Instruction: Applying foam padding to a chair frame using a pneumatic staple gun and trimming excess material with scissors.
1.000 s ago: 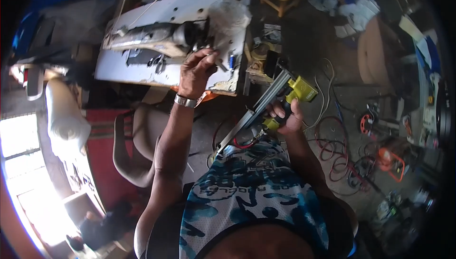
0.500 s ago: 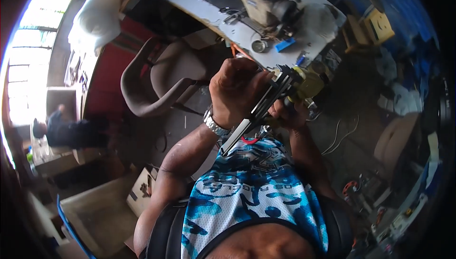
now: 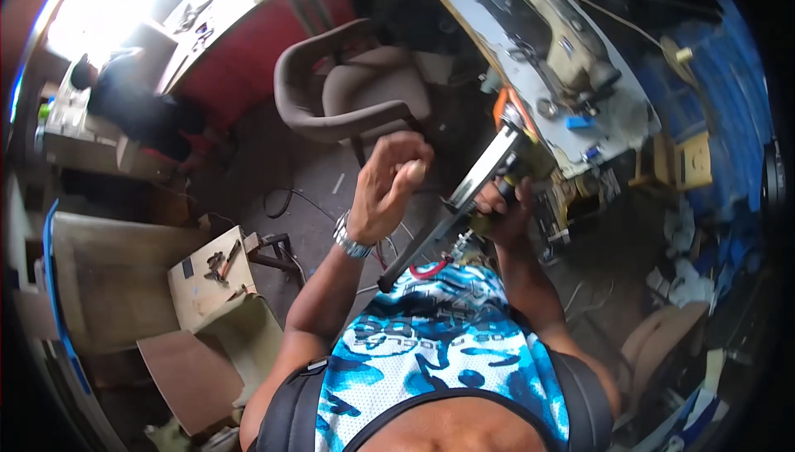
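My left hand (image 3: 391,178), with a metal watch on the wrist, is raised left of the nail gun, apart from it, its fingers curled; whatever they may hold is too small to make out. My right hand (image 3: 505,199) grips the yellow-green nail gun (image 3: 532,156), whose long metal magazine (image 3: 482,170) slants down toward my patterned blue-and-white shirt (image 3: 447,336). A red hose loop (image 3: 426,270) hangs by the gun's lower end.
A padded armchair (image 3: 364,87) stands ahead. At upper right are a sewing machine (image 3: 563,38) and a small blue block (image 3: 580,120) on a white table (image 3: 633,116). At left, a person (image 3: 137,104) is by a bright window, above boards with tools (image 3: 224,261).
The view has turned left, bringing the armchair, person and boards further in. My left hand, earlier over the gun's magazine, has moved off to its left; my right hand still holds the gun.
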`<state>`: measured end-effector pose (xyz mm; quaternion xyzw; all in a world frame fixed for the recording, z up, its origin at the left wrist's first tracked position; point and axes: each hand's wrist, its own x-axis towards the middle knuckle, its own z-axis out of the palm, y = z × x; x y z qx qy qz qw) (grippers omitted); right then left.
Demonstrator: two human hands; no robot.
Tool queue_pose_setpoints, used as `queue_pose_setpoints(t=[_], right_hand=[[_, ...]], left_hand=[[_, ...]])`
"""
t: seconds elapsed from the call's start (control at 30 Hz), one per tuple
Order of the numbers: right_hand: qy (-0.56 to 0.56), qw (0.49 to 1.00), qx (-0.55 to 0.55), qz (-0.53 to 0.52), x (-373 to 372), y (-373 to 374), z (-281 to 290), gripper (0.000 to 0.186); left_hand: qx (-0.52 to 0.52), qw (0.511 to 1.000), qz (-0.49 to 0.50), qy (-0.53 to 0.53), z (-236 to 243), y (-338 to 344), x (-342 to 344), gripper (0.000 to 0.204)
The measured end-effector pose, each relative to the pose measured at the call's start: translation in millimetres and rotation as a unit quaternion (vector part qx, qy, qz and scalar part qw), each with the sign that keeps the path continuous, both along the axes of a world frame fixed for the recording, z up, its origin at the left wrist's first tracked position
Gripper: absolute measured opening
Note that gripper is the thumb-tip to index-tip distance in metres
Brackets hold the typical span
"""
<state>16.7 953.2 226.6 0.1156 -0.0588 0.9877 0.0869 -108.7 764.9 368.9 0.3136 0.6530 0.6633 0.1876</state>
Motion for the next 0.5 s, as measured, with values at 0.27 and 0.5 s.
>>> queue_pose_setpoints(t=[0.27,0.5], right_hand=[[-0.029,0.996,-0.062,0.063,-41.3,3.4,-40.8,0.056],[0.04,0.98,0.072,0.182,-96.5,-86.5,6.0,0.06]], left_hand=[[-0.264,0.958,0.053,0.101,-41.4,-101.8,79.1,0.048],[-0.159,0.938,0.303,0.059,-73.0,-124.6,93.7,0.053]])
